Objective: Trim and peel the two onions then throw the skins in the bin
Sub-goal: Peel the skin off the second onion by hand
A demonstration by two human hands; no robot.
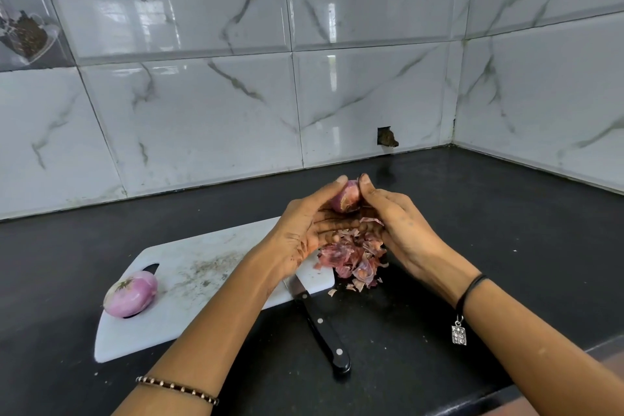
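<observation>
Both L hand (300,230) & R hand (401,226) grip onion (347,196) btwn them | skins (353,260) just below | 2nd onion (130,294) on board (202,267), well left

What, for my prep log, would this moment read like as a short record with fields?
held onion: lifted above the skins, gripped between both hands; how much skin remains is unclear
left hand: grips it from the left, thumb on top
right hand: grips it from the right, thumb on top
second onion: peeled, on the cutting board's left end
skins: piled at the board's right end, spilling onto the counter
knife: blade at the board's near edge, handle on the counter
bin: not in view
</observation>
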